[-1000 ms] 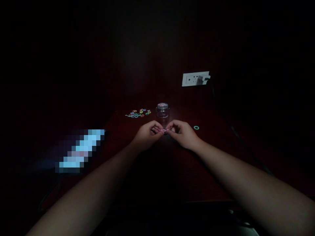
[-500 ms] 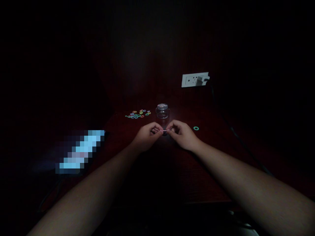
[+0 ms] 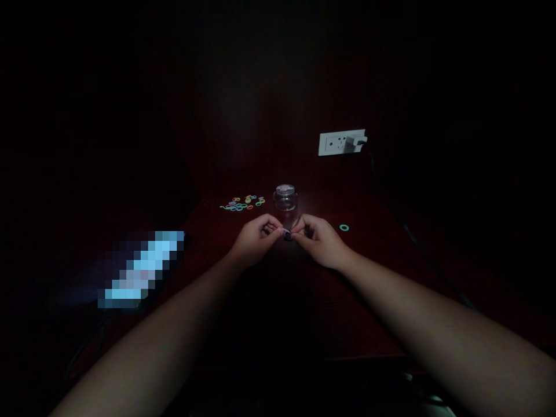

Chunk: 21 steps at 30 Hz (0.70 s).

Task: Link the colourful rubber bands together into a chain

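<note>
I cannot read markings on the jar lid; left hand and right hand pinch narrowly at a pink band

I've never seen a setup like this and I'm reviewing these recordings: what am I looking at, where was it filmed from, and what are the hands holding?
There is no machine here: the left hand and right hand are a person's own, bare. Every picture comes from one camera on the person's head, looking forward and down.

On the dark red table stands a clear lidded jar, beyond the hands. Small coloured rings lie left of it; a green ring lies near the right hand. The blurred bright patch is pixelated.

The left fingertips pinch something small and pinkish. The right fingertips are close by; it's too dim to tell whether they grip it too.
</note>
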### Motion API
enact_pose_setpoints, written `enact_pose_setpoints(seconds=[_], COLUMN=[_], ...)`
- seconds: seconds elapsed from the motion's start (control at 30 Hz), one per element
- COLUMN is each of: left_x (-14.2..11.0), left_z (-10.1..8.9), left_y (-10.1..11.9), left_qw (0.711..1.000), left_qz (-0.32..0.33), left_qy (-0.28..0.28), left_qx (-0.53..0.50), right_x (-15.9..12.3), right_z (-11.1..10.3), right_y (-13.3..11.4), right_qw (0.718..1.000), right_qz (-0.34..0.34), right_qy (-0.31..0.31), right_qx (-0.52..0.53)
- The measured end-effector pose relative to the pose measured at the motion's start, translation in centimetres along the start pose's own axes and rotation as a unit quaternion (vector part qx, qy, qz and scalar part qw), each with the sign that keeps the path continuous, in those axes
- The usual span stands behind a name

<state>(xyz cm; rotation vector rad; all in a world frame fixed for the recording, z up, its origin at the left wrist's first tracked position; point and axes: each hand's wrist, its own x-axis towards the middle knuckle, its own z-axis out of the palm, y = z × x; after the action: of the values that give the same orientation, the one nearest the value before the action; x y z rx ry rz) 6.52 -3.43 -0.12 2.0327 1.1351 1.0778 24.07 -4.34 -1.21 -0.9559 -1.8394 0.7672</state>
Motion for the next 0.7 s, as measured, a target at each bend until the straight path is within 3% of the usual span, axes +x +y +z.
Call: enact_pose_setpoints(seconds=[0.33,0.7], left_x=[-0.41,-0.52], left_z=[0.15,0.19], left_y=[0.26,0.64], left_qw=[0.999,0.999], left_qz=[0.022,0.014], left_qy=[-0.048,-0.046], left_qx=[-0.006,-0.012], right_x=[-0.05,-0.01], right_z=[0.46,0.01], right_y=[-0.27,0.22], right_qw=[0.997,0.999], right_qz=[0.011,0.025], right_qy=[-0.039,-0.017], right_qx=[0.068,0.025])
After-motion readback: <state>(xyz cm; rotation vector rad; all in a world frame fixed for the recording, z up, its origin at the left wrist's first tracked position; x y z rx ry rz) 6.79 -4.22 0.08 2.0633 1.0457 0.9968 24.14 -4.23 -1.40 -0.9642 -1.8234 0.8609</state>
